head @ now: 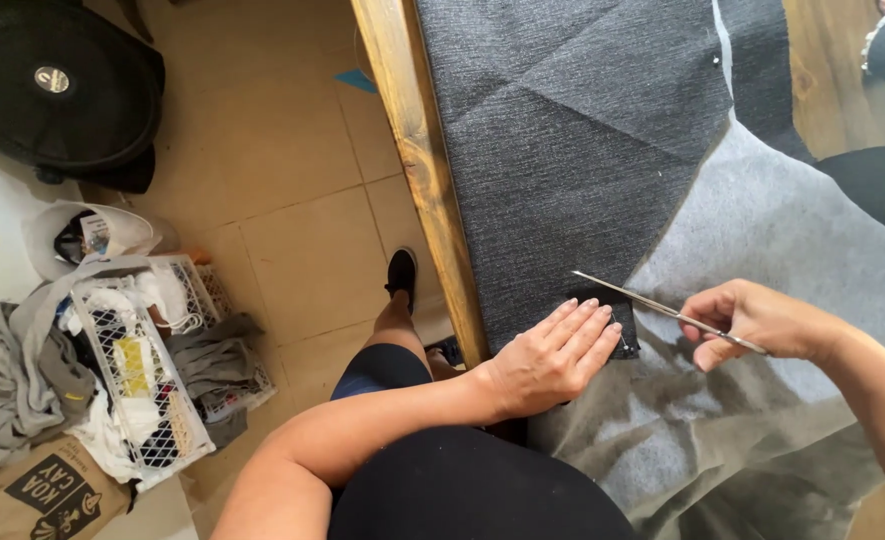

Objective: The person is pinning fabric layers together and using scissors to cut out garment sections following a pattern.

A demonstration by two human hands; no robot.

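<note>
My left hand (pixel 552 352) lies flat, fingers together, on a dark grey woven fabric (pixel 572 130) spread over a wooden table. It presses down a small dark piece (pixel 624 340) at the cloth's edge. My right hand (pixel 752 322) grips a pair of silver scissors (pixel 652 304), blades pointing left toward my left fingertips. A lighter grey fabric (pixel 772 240) lies under my right hand and spreads to the right.
The table's wooden edge (pixel 422 170) runs up the middle. On the tiled floor (pixel 292 200) to the left stand a black fan (pixel 57 90), a white wire basket (pixel 142 370) of clothes and a cardboard box (pixel 52 495). My leg and black shoe (pixel 400 275) are below.
</note>
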